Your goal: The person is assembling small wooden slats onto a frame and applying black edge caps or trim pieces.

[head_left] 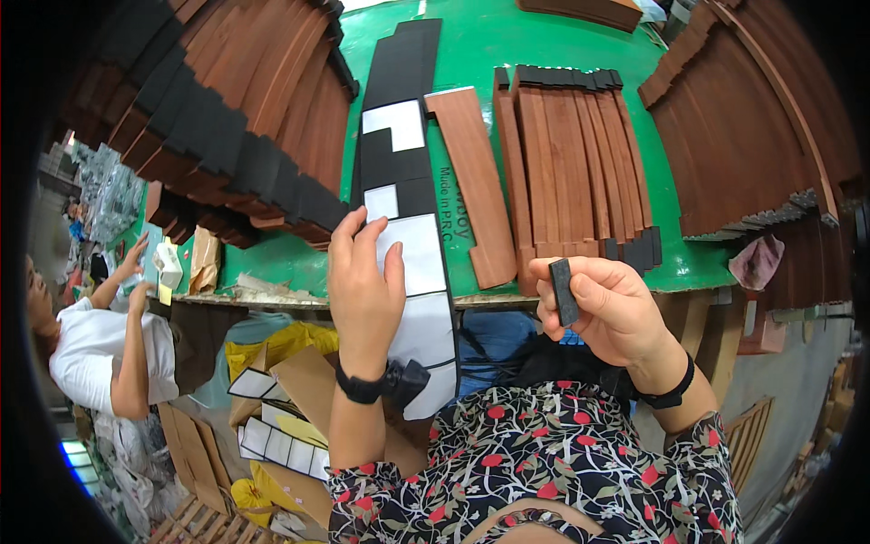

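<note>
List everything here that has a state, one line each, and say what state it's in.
Left hand: flat on the strip, pressing it.
Right hand: raised, pinching a black block, upright.
Black-and-white strip: lying flat, near end overhanging the table edge.
Single wood slat: flat, alone beside the strip.
Row of slats: flat, overlapping side by side.

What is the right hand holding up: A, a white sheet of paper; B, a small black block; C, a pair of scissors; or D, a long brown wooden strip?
B: the right hand pinches a small black block between thumb and fingers, while the left hand rests on the long black-and-white strip on the green table.
</note>
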Demonstrator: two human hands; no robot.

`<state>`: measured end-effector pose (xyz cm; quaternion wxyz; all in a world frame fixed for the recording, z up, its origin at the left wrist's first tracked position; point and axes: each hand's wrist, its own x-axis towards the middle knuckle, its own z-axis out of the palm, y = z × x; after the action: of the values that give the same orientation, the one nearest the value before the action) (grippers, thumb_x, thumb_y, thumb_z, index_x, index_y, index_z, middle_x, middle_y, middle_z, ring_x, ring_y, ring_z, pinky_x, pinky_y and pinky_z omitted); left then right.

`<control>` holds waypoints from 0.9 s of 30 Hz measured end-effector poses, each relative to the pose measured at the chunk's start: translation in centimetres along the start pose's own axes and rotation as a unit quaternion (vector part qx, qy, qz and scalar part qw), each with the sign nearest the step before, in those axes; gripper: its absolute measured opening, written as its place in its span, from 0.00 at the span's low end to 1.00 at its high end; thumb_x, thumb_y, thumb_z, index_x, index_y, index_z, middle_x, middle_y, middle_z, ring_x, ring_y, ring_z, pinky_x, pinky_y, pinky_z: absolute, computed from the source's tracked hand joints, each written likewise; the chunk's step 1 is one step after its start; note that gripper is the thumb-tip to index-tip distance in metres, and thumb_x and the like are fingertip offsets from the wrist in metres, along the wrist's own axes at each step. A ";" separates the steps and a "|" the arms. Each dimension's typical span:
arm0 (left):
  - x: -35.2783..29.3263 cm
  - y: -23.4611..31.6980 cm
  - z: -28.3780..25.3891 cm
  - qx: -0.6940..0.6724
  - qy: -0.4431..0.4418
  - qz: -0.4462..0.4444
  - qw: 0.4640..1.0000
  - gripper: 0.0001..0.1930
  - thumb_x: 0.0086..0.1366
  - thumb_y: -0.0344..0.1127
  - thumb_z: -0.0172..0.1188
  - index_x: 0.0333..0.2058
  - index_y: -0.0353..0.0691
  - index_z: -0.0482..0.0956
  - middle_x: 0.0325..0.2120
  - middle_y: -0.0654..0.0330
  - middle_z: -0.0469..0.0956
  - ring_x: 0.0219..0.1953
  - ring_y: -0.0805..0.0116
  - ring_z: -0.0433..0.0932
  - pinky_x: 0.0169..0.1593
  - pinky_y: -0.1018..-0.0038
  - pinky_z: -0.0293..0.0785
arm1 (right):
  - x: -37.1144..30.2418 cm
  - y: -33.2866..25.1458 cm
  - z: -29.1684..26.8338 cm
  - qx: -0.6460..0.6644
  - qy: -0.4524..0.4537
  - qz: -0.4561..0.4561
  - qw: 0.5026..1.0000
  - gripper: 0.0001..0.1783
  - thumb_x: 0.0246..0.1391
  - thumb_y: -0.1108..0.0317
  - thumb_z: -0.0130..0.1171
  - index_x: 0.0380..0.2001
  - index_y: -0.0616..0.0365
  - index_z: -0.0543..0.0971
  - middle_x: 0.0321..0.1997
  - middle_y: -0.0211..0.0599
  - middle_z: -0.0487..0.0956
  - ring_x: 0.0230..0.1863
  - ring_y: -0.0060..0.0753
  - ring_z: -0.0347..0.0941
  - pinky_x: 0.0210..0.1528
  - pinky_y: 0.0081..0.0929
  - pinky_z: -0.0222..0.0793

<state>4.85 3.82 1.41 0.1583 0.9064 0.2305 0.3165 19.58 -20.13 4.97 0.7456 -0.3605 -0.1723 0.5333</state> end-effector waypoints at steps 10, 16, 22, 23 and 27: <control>-0.4 7.1 -2.7 -0.213 -0.141 0.103 0.961 0.19 0.58 0.25 0.69 0.49 0.34 0.78 0.47 0.49 0.82 0.49 0.51 0.81 0.53 0.65 0.77 | -1.5 -0.1 0.4 -0.216 0.096 -0.082 0.968 0.11 0.68 0.73 0.54 0.50 0.66 0.79 0.43 0.37 0.84 0.42 0.26 0.81 0.45 0.21 0.76; -1.8 9.7 -0.8 -0.366 -0.231 0.091 0.897 0.17 0.60 0.28 0.70 0.48 0.34 0.79 0.39 0.52 0.83 0.38 0.56 0.83 0.42 0.68 0.79 | -3.2 0.0 0.0 -0.565 0.027 -0.263 0.781 0.15 0.50 0.82 0.68 0.43 0.65 0.80 0.34 0.38 0.82 0.31 0.25 0.79 0.34 0.24 0.76; -2.0 8.9 0.2 -0.436 -0.282 0.120 0.846 0.11 0.61 0.23 0.68 0.43 0.33 0.79 0.36 0.54 0.82 0.37 0.61 0.82 0.40 0.71 0.78 | -4.6 0.9 -1.6 -0.479 0.044 -0.198 0.854 0.17 0.49 0.78 0.73 0.43 0.64 0.81 0.38 0.38 0.82 0.33 0.25 0.79 0.36 0.25 0.76; -1.9 8.7 0.2 -0.480 -0.307 0.102 0.815 0.10 0.63 0.22 0.66 0.43 0.33 0.79 0.38 0.53 0.82 0.38 0.63 0.83 0.41 0.71 0.79 | -4.7 0.9 -1.9 -0.433 0.004 -0.185 0.882 0.19 0.49 0.75 0.74 0.45 0.64 0.82 0.40 0.39 0.82 0.35 0.26 0.79 0.38 0.25 0.77; -2.7 7.7 0.2 -0.657 -0.394 -0.144 0.626 0.08 0.68 0.25 0.63 0.44 0.32 0.80 0.39 0.61 0.80 0.41 0.76 0.81 0.45 0.77 0.80 | -4.9 0.1 -2.4 -0.419 -0.089 -0.198 0.882 0.23 0.47 0.68 0.77 0.47 0.61 0.83 0.46 0.42 0.81 0.41 0.33 0.79 0.44 0.29 0.77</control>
<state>5.54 -4.10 3.23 0.8309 0.5556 0.0043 -0.0305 19.24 -25.42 3.91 0.5963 -0.5486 -0.5133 0.2829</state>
